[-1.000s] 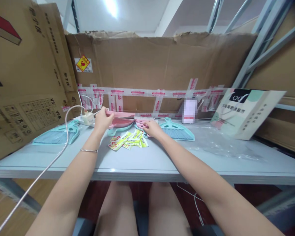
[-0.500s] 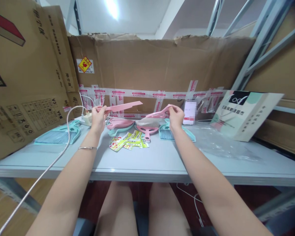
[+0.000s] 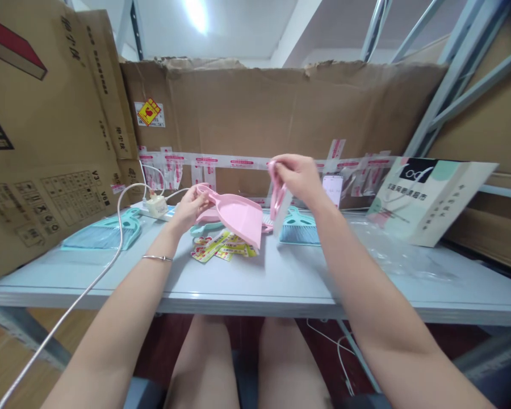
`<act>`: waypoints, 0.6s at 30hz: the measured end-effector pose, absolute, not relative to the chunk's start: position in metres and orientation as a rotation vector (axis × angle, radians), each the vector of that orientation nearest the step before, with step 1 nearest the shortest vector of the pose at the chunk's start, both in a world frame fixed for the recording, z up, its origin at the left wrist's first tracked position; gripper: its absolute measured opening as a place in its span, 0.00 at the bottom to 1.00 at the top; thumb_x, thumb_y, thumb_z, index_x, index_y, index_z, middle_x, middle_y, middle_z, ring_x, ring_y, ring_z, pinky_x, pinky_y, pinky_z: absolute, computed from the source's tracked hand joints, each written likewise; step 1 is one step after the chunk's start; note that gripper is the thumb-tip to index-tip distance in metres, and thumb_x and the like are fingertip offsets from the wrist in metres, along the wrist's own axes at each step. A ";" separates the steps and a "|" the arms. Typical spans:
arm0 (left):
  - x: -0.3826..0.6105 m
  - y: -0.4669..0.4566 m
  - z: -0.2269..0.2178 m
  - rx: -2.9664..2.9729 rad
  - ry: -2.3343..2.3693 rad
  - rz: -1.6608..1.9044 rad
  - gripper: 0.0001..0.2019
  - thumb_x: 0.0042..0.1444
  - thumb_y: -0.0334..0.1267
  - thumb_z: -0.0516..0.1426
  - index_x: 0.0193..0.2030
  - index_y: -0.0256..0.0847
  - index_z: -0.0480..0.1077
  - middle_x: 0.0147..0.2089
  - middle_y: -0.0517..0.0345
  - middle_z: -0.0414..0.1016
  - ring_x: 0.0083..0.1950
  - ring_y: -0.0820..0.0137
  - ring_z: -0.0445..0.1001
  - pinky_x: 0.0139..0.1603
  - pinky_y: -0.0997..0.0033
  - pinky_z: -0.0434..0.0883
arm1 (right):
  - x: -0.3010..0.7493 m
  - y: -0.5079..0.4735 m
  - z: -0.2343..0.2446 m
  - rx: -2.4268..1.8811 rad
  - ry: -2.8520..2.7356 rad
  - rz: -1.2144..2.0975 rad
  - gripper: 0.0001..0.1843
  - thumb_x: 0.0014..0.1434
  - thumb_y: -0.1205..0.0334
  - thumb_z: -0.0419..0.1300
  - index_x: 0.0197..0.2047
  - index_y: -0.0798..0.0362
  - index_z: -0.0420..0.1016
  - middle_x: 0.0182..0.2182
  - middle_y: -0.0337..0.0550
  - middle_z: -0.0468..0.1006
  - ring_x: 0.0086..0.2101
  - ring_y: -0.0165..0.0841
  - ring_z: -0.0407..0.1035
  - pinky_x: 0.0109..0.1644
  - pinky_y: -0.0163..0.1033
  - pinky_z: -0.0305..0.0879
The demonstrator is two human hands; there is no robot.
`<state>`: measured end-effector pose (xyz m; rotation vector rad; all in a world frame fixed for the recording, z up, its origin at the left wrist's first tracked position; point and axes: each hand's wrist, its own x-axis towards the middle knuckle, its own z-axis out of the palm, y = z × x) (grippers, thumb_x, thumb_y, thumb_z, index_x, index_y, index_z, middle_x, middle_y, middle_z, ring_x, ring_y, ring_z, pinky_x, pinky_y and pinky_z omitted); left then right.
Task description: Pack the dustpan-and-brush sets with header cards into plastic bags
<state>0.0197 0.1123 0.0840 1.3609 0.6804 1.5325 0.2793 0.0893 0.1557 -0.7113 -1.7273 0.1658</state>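
Observation:
My left hand (image 3: 190, 209) is closed around the handle of a pink dustpan (image 3: 241, 215), held in the air above the table with its wide edge down to the right. In my right hand (image 3: 296, 175) is a pink hand brush (image 3: 276, 196), gripped by the handle and hanging with its pale bristles downward, a little blurred. The two are apart. Beneath the dustpan lie several yellow-green printed labels (image 3: 213, 248), partly covered. Behind it show parts of another pink piece (image 3: 208, 216) and a teal handle (image 3: 204, 228).
Teal dustpan-and-brush sets lie at left (image 3: 100, 233) and behind my right forearm (image 3: 298, 232). A white power adapter (image 3: 155, 205) with a cable (image 3: 93, 281) stands at left. A phone (image 3: 333, 188), clear plastic wrap (image 3: 392, 250) and a printed paper bag (image 3: 426, 201) are at right. Cardboard (image 3: 259, 108) walls the back.
The dustpan has turned from edge-on to show its broad face and moved right and down. My right hand has risen and moved slightly left, swinging the brush from level to hanging.

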 end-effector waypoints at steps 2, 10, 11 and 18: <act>0.022 0.110 0.079 1.392 0.670 1.392 0.18 0.46 0.37 0.65 0.44 0.38 0.67 0.36 0.58 0.74 0.35 0.74 0.75 0.42 0.73 0.72 | 0.254 0.086 0.160 -0.804 -1.994 0.250 0.13 0.52 0.74 0.51 0.24 0.56 0.74 0.17 0.35 0.70 0.20 0.24 0.64 0.27 0.31 0.60; 0.019 0.113 0.069 1.415 0.664 1.117 0.22 0.42 0.38 0.68 0.44 0.41 0.67 0.36 0.60 0.75 0.35 0.73 0.76 0.44 0.69 0.74 | 0.181 0.099 0.141 -1.166 -2.178 0.236 0.09 0.54 0.64 0.57 0.33 0.55 0.79 0.27 0.43 0.78 0.29 0.30 0.70 0.34 0.33 0.62; 0.018 0.113 0.069 1.410 0.665 1.107 0.23 0.41 0.38 0.68 0.44 0.42 0.67 0.36 0.60 0.75 0.35 0.73 0.76 0.44 0.69 0.73 | 0.179 0.100 0.138 -1.190 -2.184 0.259 0.09 0.53 0.63 0.58 0.33 0.55 0.79 0.26 0.43 0.78 0.28 0.31 0.70 0.33 0.33 0.62; 0.021 0.104 0.075 1.423 0.714 0.988 0.25 0.40 0.30 0.68 0.46 0.41 0.67 0.41 0.55 0.75 0.42 0.70 0.76 0.50 0.67 0.71 | 0.177 0.109 0.125 -1.354 -2.156 0.348 0.04 0.50 0.64 0.61 0.26 0.55 0.74 0.26 0.46 0.77 0.32 0.36 0.71 0.37 0.36 0.64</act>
